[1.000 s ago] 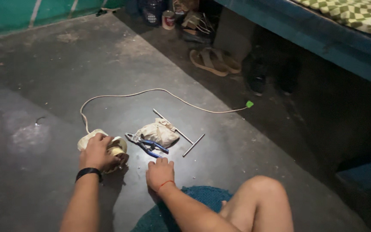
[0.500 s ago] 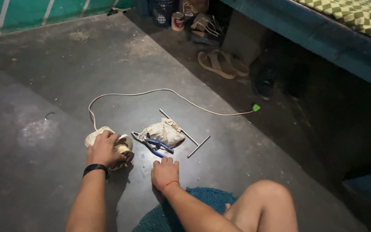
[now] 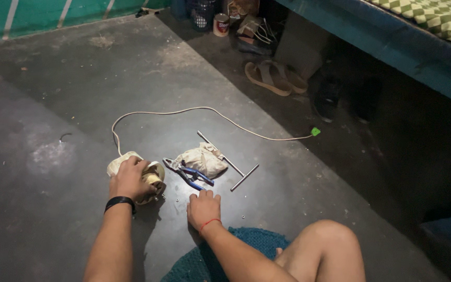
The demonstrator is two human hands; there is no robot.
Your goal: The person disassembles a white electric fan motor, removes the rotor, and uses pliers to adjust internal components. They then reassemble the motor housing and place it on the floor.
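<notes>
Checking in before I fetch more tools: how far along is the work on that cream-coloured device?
Tools are laid out: pliers, a T-shaped metal rod and a cloth bundle lie beside it. The left hand grips the cream device; the right hand rests on the floor. Its cord lies unplugged. Loose screws suggest partial opening.

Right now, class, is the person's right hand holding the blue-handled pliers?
No: the right hand lies flat on the floor, just short of the blue-handled pliers.
</notes>
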